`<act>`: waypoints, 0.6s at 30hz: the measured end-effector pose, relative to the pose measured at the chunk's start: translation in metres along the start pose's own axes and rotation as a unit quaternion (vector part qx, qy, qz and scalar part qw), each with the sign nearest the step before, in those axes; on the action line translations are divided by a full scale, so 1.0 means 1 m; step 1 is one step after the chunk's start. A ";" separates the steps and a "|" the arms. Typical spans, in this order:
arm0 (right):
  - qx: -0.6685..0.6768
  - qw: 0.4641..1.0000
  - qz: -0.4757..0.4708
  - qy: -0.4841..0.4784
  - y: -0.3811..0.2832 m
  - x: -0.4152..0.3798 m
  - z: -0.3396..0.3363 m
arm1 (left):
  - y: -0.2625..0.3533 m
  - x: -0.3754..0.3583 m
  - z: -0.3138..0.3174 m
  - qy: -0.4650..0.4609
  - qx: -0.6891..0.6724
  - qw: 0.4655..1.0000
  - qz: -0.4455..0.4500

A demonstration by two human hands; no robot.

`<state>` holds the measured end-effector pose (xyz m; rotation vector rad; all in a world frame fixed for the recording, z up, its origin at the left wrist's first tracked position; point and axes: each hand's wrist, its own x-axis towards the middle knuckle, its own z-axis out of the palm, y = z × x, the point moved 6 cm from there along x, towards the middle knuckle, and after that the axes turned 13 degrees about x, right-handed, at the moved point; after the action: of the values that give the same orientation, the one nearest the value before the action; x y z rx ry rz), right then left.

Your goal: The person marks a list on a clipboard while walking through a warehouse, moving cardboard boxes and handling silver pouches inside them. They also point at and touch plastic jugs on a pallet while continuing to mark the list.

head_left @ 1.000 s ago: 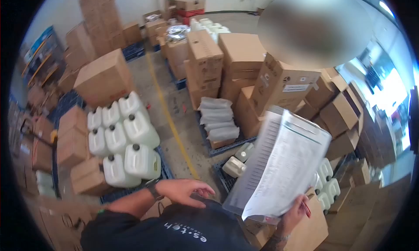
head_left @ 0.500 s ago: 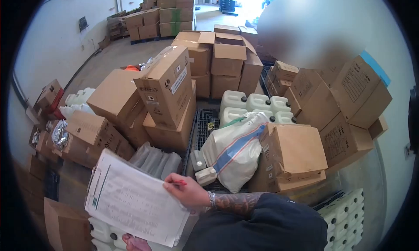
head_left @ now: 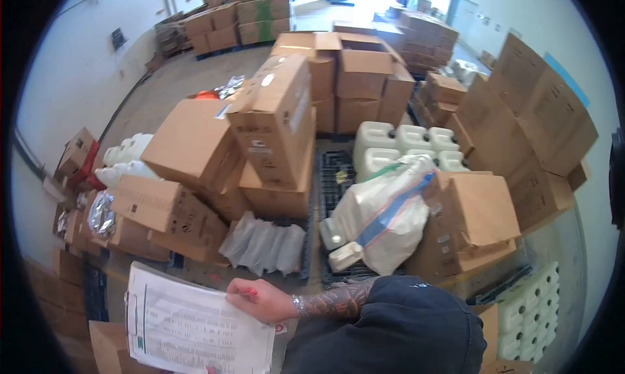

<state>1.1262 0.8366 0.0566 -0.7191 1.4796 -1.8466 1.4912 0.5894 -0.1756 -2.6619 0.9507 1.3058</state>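
Note:
My right hand (head_left: 263, 299) is closed around a red pen (head_left: 249, 291), resting at the upper right edge of a stack of printed sheets (head_left: 195, 328). The sheets lie on a clipboard (head_left: 129, 309), whose edge shows along the left side. Of my left hand (head_left: 211, 370) only a fingertip shows at the bottom edge of the papers, gripping the clipboard from below; its other fingers are hidden. The printed rows are too blurred to read. Beyond the clipboard lie several clear plastic-wrapped rolls (head_left: 267, 244).
A white woven sack (head_left: 381, 218) and several white jugs (head_left: 381, 139) stand on a black pallet (head_left: 335, 172). Cardboard boxes (head_left: 185, 139) are stacked left, with an upright carton (head_left: 270, 126) on top. Open cartons (head_left: 364, 81) stand behind. More jugs (head_left: 530, 315) are at lower right.
My view has turned, so the boxes and sack sit further right. The clipboard and my right hand appear lower and slightly left. Most of my left hand has left view.

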 end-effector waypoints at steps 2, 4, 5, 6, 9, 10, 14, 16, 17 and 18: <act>0.046 0.997 -0.052 0.038 0.015 0.039 0.008 | 0.074 -0.164 0.008 -0.237 -0.111 0.912 0.316; 0.054 0.998 -0.031 0.002 0.027 0.078 0.025 | 0.099 -0.242 -0.034 -0.310 -0.111 0.822 0.465; 0.051 0.999 -0.011 -0.010 0.032 0.099 0.033 | 0.112 -0.239 -0.042 -0.295 -0.120 0.827 0.463; 0.044 0.999 -0.014 -0.026 0.032 0.119 0.043 | 0.127 -0.239 -0.048 -0.284 -0.130 0.826 0.468; -0.016 0.996 -0.035 -0.085 0.022 0.171 0.065 | 0.160 -0.238 -0.064 -0.244 -0.162 0.839 0.457; -0.020 0.995 -0.035 -0.094 0.023 0.180 0.067 | 0.164 -0.233 -0.065 -0.234 -0.163 0.832 0.476; -0.090 0.988 -0.068 -0.108 0.028 0.229 0.079 | 0.197 -0.205 -0.075 -0.201 -0.190 0.849 0.450; -0.093 0.988 -0.076 -0.094 0.034 0.250 0.084 | 0.216 -0.186 -0.080 -0.180 -0.200 0.868 0.417; -0.095 0.988 -0.073 -0.099 0.039 0.260 0.089 | 0.224 -0.172 -0.084 -0.162 -0.205 0.886 0.383; -0.101 0.987 -0.077 -0.097 0.042 0.271 0.095 | 0.235 -0.155 -0.085 -0.160 -0.210 0.888 0.376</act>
<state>1.0325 0.5626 0.0402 -1.1078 1.5323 -1.6952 1.3545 0.4535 0.0471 -2.2329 1.9347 2.2285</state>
